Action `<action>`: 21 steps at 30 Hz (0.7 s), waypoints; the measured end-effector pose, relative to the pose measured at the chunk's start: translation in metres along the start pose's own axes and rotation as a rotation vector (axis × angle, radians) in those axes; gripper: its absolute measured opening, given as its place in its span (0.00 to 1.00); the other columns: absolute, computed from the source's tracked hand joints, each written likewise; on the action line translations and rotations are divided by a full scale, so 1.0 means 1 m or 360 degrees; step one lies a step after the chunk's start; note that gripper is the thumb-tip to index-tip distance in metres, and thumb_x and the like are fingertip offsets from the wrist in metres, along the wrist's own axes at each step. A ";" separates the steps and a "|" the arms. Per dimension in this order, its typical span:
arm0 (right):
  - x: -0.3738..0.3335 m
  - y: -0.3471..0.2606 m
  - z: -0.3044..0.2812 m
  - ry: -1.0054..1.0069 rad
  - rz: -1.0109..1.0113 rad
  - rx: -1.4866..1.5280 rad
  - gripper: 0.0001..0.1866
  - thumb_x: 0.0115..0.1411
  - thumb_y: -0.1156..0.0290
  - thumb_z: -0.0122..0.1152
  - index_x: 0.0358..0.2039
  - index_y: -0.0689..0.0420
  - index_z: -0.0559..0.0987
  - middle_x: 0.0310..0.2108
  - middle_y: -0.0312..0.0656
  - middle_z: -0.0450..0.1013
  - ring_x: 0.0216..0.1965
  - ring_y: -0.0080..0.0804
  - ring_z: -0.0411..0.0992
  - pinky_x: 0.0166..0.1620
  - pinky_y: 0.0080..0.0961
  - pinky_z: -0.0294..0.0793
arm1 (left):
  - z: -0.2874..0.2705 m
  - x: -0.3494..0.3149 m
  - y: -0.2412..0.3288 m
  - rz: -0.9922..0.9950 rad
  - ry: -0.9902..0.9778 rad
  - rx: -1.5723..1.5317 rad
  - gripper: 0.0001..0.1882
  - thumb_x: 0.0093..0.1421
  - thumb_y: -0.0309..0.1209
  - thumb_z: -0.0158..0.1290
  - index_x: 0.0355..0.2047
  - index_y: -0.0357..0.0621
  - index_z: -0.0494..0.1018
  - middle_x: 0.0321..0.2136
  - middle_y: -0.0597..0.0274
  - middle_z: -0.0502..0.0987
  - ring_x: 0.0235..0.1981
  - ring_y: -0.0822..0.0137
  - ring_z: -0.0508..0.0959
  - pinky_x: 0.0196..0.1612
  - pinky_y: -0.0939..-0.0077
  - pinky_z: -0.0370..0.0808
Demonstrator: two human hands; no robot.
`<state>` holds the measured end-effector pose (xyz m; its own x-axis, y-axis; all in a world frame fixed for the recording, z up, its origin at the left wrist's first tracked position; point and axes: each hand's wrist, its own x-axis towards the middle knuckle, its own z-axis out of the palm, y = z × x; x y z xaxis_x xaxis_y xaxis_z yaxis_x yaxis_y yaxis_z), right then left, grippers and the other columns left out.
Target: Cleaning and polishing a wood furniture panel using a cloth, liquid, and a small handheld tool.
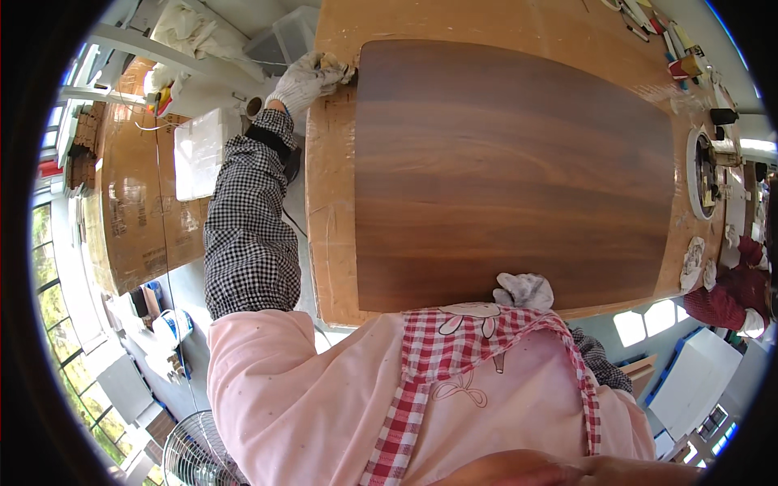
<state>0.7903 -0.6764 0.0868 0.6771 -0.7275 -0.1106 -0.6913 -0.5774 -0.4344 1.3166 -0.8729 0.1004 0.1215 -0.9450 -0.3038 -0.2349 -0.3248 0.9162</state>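
Note:
A large dark brown wood-grain board (510,178) lies flat on the cardboard-covered table (332,202). My left hand (312,79), in a white knitted glove, is at the table's left edge beside the board's far left corner. Its fingers are drawn together around something small and dark that I cannot make out. At the board's near edge, close to my apron (413,348), rests my right hand (525,290) in a greyish-white glove. Its fingers look bunched, and whatever they hold is hidden. The right forearm is mostly behind my body.
Tools and pens (677,49) lie along the table's far right side, with a round white-rimmed object (701,174) nearer. A person in a dark red sleeve (733,292) is at the right. Left stand a white box (207,154) and a large carton (138,194); a fan (198,449) is below.

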 end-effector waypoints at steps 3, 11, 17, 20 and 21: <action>0.002 -0.007 -0.004 0.0084 -0.0011 0.0015 0.09 0.52 0.64 0.63 0.24 0.49 0.71 0.12 0.41 0.68 0.17 0.42 0.72 0.21 0.40 0.69 | 0.001 0.005 0.002 0.0096 0.0183 -0.0135 0.11 0.64 0.22 0.55 0.47 0.40 0.70 0.40 0.61 0.78 0.39 0.72 0.79 0.42 0.79 0.79; 0.001 -0.003 0.003 0.0070 -0.0038 0.0020 0.09 0.53 0.64 0.62 0.24 0.49 0.71 0.12 0.41 0.67 0.17 0.42 0.71 0.21 0.40 0.69 | 0.008 0.032 0.026 0.0337 0.0471 0.0623 0.27 0.61 0.34 0.60 0.57 0.36 0.67 0.43 0.57 0.78 0.41 0.68 0.80 0.45 0.79 0.77; 0.001 -0.001 -0.001 0.0006 -0.0044 0.0026 0.09 0.52 0.64 0.63 0.24 0.49 0.71 0.13 0.41 0.68 0.17 0.42 0.71 0.21 0.40 0.69 | 0.015 -0.025 0.007 0.0047 0.0143 0.0275 0.23 0.62 0.32 0.59 0.55 0.36 0.69 0.40 0.60 0.79 0.38 0.73 0.79 0.41 0.82 0.76; 0.003 -0.004 -0.008 0.0019 -0.0058 0.0054 0.09 0.52 0.64 0.63 0.23 0.49 0.71 0.13 0.41 0.68 0.17 0.42 0.71 0.21 0.40 0.69 | 0.019 -0.057 -0.018 -0.0034 0.0101 0.0196 0.21 0.62 0.31 0.59 0.53 0.36 0.70 0.38 0.60 0.79 0.35 0.75 0.79 0.39 0.84 0.75; 0.003 -0.004 -0.008 0.0038 -0.0058 0.0048 0.09 0.51 0.65 0.63 0.23 0.49 0.70 0.13 0.41 0.67 0.17 0.41 0.71 0.21 0.39 0.69 | 0.030 -0.070 -0.015 0.0019 0.0212 -0.0007 0.19 0.63 0.32 0.58 0.51 0.37 0.71 0.38 0.60 0.79 0.36 0.75 0.79 0.38 0.84 0.74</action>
<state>0.7933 -0.6791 0.0954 0.6954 -0.7149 -0.0732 -0.6582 -0.5926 -0.4643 1.2827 -0.8029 0.1004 0.2456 -0.9350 -0.2560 -0.2326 -0.3132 0.9207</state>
